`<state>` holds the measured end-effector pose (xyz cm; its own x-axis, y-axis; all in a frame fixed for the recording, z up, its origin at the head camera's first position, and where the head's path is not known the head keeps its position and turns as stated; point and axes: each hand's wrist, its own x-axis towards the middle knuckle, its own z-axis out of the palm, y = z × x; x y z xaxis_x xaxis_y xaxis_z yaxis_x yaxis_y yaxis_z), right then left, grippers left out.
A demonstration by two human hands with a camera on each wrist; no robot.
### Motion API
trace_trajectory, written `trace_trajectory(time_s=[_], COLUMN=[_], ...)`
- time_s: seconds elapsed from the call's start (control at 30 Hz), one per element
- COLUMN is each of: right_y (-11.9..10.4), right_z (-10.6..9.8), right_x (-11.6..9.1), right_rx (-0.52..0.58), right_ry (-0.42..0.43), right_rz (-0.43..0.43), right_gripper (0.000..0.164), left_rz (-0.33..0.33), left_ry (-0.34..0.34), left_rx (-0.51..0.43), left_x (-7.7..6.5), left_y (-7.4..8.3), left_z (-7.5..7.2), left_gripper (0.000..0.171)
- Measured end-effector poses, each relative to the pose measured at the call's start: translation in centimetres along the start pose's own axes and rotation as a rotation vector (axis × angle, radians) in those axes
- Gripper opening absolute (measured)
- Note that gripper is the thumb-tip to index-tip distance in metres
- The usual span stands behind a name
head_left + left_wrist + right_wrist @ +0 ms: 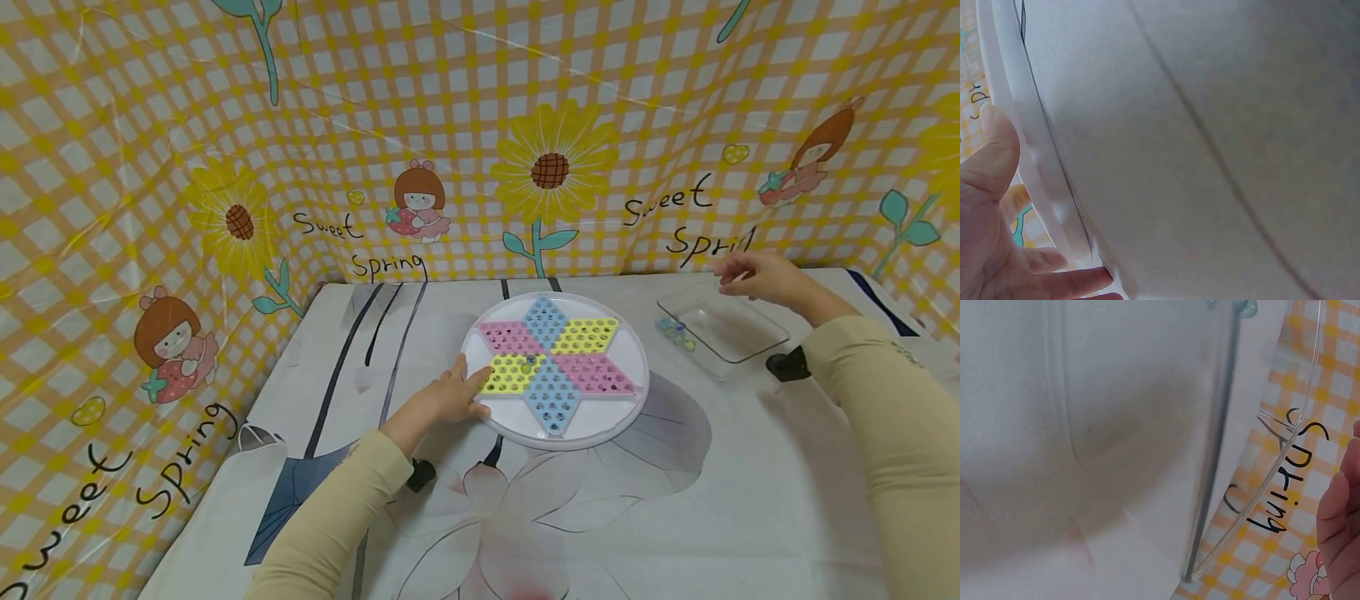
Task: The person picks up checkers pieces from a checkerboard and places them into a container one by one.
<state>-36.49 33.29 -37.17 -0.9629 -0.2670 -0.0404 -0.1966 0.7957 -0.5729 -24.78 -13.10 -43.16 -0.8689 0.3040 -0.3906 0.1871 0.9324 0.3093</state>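
Note:
A round white Chinese checkers board (pixel 630 417) lies on the table, its star of pink, blue and yellow triangles dotted with holes. Two or so marbles (pixel 528 362) sit on the left yellow triangle near the centre. At the board's left edge my left hand (pixel 450 393) rests, fairly straight fingers touching the rim (pixel 1047 181). My right hand (pixel 761 279) hovers over the far side of a clear plastic box (pixel 757 348), fingers loosely bent; nothing shows between them. Several marbles (pixel 677 333) lie by the box's left wall; whether inside or outside, I cannot tell.
The white tablecloth (pixel 750 500) has printed flowers and dark lines. A yellow checked cloth (pixel 465 100) with sunflowers and cartoon figures hangs behind and to the left. The clear box stands to the right of the board, near the table's back edge.

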Motion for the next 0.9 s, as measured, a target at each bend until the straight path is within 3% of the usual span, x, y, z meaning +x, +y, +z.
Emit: trace_trajectory(time_s=[0.3,0.57,0.7,0.9], right_y=[-0.5,-3.9,-5.4,-7.5], right_z=[-0.1,0.4,1.3,3.2], right_x=[-0.2,0.0,0.2,0.4], right_rx=[-0.010,-0.018,0.008,0.058], right_ry=[0.001,-0.002,0.023,-0.005], right_rz=[-0.003,-0.078,-0.104,-0.152], right_gripper=[0.040,0.031,0.027,0.029], left_rz=[-0.004,0.001,-0.003,-0.002], left_ry=[0.008,0.013,0.007,0.010], left_rx=[-0.005,0.006,0.002,-0.004], left_x=[-0.1,0.1,0.1,0.1], left_y=[0.1,-0.1,-0.1,-0.1], left_z=[0.1,0.2,0.2,0.2], left_gripper=[0.072,0.072,0.072,0.072])
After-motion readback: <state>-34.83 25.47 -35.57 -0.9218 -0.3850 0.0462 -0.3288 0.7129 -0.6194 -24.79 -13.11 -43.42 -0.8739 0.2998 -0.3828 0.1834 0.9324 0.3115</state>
